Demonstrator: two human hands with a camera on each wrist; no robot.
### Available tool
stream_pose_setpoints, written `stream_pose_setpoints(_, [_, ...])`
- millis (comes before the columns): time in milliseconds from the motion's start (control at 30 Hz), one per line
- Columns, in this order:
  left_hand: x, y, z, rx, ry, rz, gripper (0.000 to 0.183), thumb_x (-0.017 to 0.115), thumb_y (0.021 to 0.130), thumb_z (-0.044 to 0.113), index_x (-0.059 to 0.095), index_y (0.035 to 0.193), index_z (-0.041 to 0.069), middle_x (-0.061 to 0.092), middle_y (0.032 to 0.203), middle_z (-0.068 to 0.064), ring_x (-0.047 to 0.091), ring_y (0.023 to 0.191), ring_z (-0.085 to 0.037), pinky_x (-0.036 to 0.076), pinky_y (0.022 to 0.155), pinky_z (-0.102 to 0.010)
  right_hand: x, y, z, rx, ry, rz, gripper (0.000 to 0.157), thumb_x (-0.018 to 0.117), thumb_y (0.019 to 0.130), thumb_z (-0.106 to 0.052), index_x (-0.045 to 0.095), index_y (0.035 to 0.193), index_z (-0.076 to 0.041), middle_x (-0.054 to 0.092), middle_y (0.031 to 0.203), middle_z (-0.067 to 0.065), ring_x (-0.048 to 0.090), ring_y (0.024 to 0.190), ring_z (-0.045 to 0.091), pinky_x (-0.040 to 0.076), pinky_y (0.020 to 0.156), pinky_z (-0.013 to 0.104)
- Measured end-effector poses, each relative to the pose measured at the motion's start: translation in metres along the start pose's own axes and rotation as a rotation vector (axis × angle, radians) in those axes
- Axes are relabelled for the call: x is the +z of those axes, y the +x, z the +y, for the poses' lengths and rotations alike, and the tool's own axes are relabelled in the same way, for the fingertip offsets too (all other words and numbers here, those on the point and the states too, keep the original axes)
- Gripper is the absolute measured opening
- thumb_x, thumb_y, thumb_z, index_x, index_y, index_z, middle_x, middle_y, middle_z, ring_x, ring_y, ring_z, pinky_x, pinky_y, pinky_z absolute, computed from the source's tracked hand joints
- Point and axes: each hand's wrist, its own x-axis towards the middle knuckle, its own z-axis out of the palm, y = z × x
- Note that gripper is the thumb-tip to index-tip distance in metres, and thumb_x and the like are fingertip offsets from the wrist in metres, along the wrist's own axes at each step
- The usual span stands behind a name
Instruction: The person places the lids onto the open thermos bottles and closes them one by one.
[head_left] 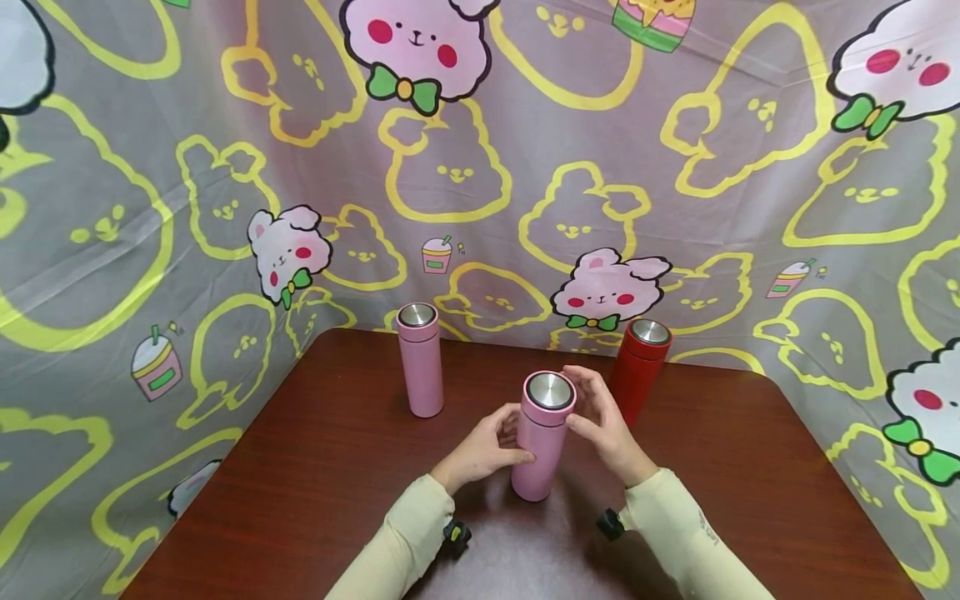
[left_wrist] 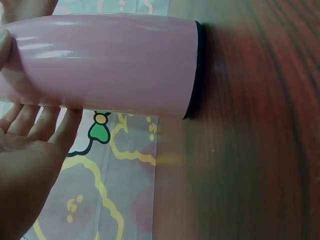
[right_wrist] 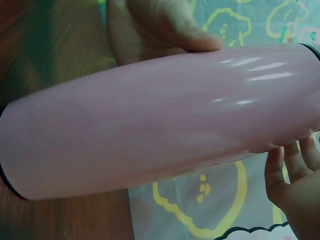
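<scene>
A pink thermos (head_left: 542, 450) with a steel-topped lid stands nearly upright between both hands in the head view. My left hand (head_left: 483, 446) grips its body from the left, thumb across the front. At the upper right, my right hand (head_left: 607, 433) holds it near the lid with thumb and fingers curled about it. The left wrist view has the thermos (left_wrist: 110, 65) lying sideways across the picture, its black base edge close to the wood; I cannot tell whether it touches. In the right wrist view, fingertips of both hands meet the thermos (right_wrist: 150, 120).
A second pink thermos (head_left: 422, 367) stands at the back left of the brown wooden table (head_left: 315, 483). Just behind my right hand stands a red thermos (head_left: 637, 371), partly hidden by it. A patterned grey cloth (head_left: 465, 242) hangs behind and beside the table.
</scene>
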Motion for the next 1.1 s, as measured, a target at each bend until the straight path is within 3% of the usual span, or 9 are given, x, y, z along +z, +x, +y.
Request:
stream_pose_setpoints(100, [0.000, 0.000, 0.000, -0.007, 0.001, 0.001, 0.060, 0.072, 0.080, -0.001, 0.044, 0.132, -0.001, 0.055, 0.126, -0.015, 0.055, 0.113, -0.019, 0.042, 0.097, -0.043, -0.001, 0.004, 0.000, -0.012, 0.121, -0.083, 0.055, 0.031, 0.085, -0.001, 0.023, 0.138, 0.010, 0.044, 0.134, 0.005, 0.040, 0.124, 0.018, 0.034, 0.101, 0.030])
stream_pose_setpoints(267, [-0.002, 0.001, -0.003, -0.024, 0.019, 0.006, 0.060, 0.073, 0.081, 0.000, 0.044, 0.133, 0.000, 0.055, 0.128, -0.014, 0.054, 0.115, -0.021, 0.042, 0.098, -0.040, -0.004, 0.017, 0.004, -0.045, 0.358, -0.229, 0.065, 0.012, 0.077, 0.004, 0.019, 0.141, 0.013, 0.035, 0.143, 0.020, 0.035, 0.130, 0.027, 0.028, 0.106, 0.039])
stream_pose_setpoints(467, [-0.003, 0.008, -0.028, -0.017, 0.009, 0.007, 0.061, 0.072, 0.081, -0.001, 0.043, 0.134, 0.003, 0.054, 0.129, -0.013, 0.053, 0.116, -0.021, 0.043, 0.097, -0.039, -0.006, 0.034, 0.009, -0.078, 0.594, -0.421, 0.059, 0.012, 0.084, 0.000, 0.008, 0.140, 0.018, 0.026, 0.145, 0.032, 0.028, 0.134, 0.038, 0.025, 0.108, 0.047])
stream_pose_setpoints(733, [-0.003, 0.009, -0.031, 0.018, 0.023, 0.004, 0.062, 0.074, 0.081, 0.004, 0.043, 0.134, 0.004, 0.055, 0.128, -0.011, 0.054, 0.116, -0.020, 0.043, 0.096, -0.034, -0.008, 0.046, 0.012, -0.013, 0.671, -0.530, 0.062, 0.024, 0.084, -0.004, 0.013, 0.140, 0.018, 0.026, 0.145, 0.032, 0.026, 0.134, 0.045, 0.023, 0.109, 0.048])
stream_pose_setpoints(1000, [-0.003, 0.008, -0.026, -0.049, 0.037, 0.006, 0.064, 0.073, 0.082, 0.003, 0.040, 0.137, 0.004, 0.051, 0.131, -0.010, 0.051, 0.117, -0.022, 0.043, 0.096, -0.037, -0.009, 0.049, 0.014, 0.014, 0.674, -0.562, 0.059, 0.027, 0.084, -0.007, 0.025, 0.139, 0.016, 0.040, 0.140, 0.026, 0.033, 0.132, 0.041, 0.025, 0.108, 0.048])
stream_pose_setpoints(1100, [-0.003, 0.005, -0.014, -0.049, 0.043, 0.001, 0.064, 0.073, 0.082, 0.004, 0.040, 0.136, 0.002, 0.051, 0.130, -0.012, 0.051, 0.117, -0.023, 0.043, 0.097, -0.040, -0.009, 0.049, 0.012, 0.014, 0.655, -0.555, 0.058, 0.026, 0.084, -0.007, 0.029, 0.138, 0.015, 0.045, 0.137, 0.024, 0.037, 0.129, 0.039, 0.028, 0.107, 0.047])
